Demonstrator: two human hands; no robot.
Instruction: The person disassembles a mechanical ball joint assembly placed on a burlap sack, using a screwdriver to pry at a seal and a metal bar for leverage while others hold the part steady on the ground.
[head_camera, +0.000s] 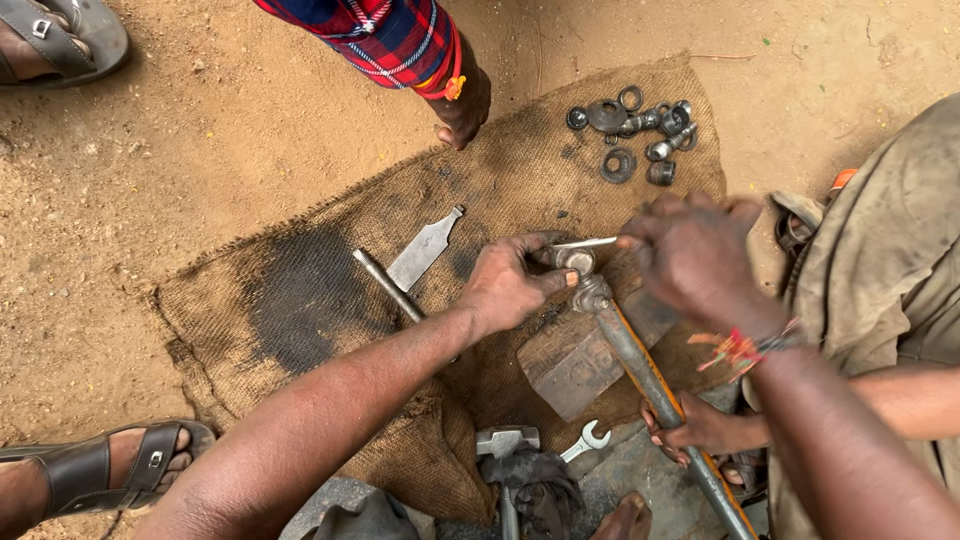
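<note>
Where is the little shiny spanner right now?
In the head view, the small silver open-ended spanner lies low and centre-right at the burlap sack's edge, between the grey steel hammer head and the long grey metal pipe, below the wooden block.

Your sacking (300, 300) on dirt ground (200, 130)
On it you have a flat blade (423, 249), rod (388, 285), wood block (570, 362), rings and bearings (633, 130); a spanner (586, 440) at its edge.

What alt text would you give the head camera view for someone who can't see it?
Seen from above, the left hand steadies a round metal fitting at the end of a long metal tube, while the right hand works a thin flat tool on it. Below lie burlap sacking, a wooden block and loose bearing parts; another person's hand holds the tube.
</note>
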